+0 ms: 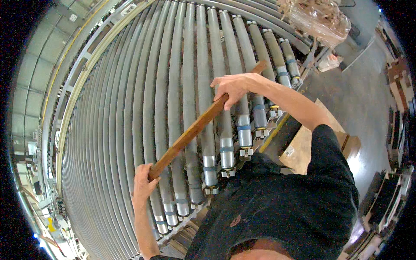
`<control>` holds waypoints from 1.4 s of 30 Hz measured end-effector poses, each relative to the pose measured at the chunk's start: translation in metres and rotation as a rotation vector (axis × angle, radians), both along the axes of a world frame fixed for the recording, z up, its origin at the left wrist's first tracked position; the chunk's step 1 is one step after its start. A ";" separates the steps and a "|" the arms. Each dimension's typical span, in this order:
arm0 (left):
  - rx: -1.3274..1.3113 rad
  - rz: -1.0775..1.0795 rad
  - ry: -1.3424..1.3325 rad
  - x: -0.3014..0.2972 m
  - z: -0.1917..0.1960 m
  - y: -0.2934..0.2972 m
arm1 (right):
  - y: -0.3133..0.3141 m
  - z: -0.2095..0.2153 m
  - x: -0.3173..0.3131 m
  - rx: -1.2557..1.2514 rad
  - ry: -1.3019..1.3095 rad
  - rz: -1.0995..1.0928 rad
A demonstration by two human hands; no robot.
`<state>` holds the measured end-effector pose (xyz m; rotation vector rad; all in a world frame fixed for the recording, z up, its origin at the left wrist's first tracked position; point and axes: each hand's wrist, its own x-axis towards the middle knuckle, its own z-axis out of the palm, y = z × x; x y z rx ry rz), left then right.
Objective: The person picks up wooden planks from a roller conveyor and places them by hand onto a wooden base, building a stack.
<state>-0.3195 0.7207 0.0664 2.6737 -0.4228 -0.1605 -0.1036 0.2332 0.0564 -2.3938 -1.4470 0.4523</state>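
A long, narrow wooden board [190, 133] slants across the picture above a bed of grey conveyor rollers [164, 95]. Its near left end sits in my left hand [144, 181], whose fingers wrap round it. Toward the far right end, my right hand [234, 89] grips the board from above, thumb on the near side. A short piece of the board sticks out past my right wrist. Whether the board touches the rollers or hangs just over them, I cannot tell.
A plastic-wrapped bundle [318, 21] stands beyond the rollers at the far right. Flat cardboard [299, 145] lies on the floor [359, 99] right of me. The conveyor's metal side rail [71, 86] curves along the left. Roller end brackets [246, 152] line the edge by my body.
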 end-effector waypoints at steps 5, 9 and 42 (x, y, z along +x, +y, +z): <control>-0.102 0.140 0.031 0.010 -0.011 0.015 | -0.037 -0.011 0.004 0.315 -0.460 -0.076; -0.047 0.089 -0.074 0.025 -0.010 0.018 | -0.109 -0.001 0.024 0.201 -0.160 -0.455; -0.058 0.067 -0.406 0.039 -0.011 0.000 | -0.293 -0.044 0.016 -0.126 -0.534 -0.789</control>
